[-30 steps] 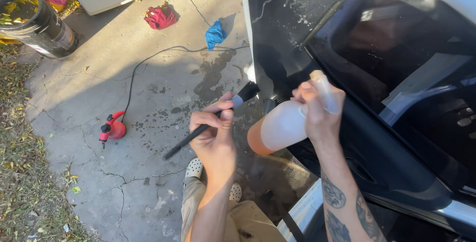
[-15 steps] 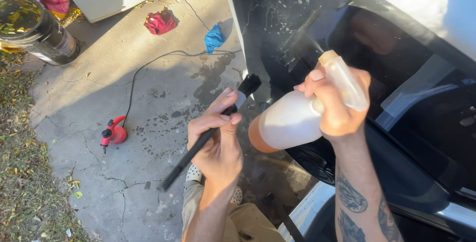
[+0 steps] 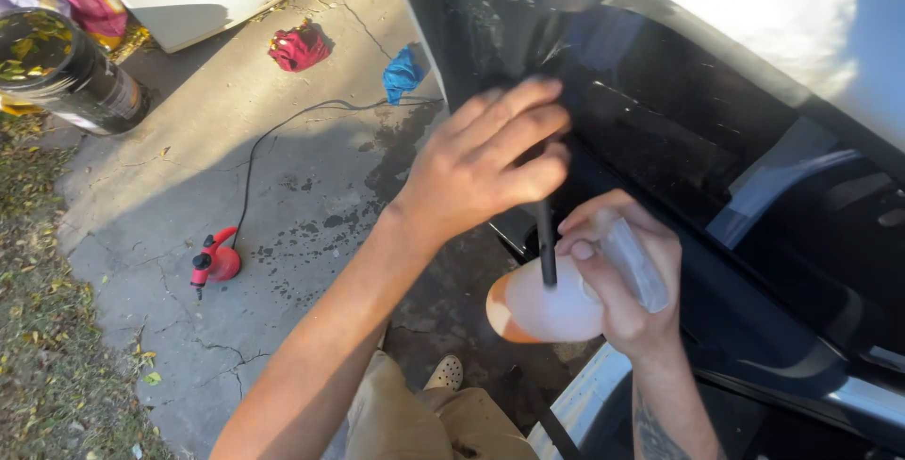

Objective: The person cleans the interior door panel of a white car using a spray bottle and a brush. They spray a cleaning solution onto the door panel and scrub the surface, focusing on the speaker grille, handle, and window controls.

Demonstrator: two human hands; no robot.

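The black detailing brush (image 3: 545,243) hangs handle-down from the left hand (image 3: 485,163), whose fingers are folded around its upper end against the black car panel (image 3: 660,130); the bristle end is hidden behind the fingers, probably touching the panel. Just below, the right hand (image 3: 627,276) is wrapped around the neck and trigger of a white spray bottle (image 3: 537,304), tilted sideways. On the concrete floor (image 3: 283,177) lie a red blower (image 3: 215,260) with its black cord (image 3: 283,125), a blue rag (image 3: 401,73) and a red rag (image 3: 299,47).
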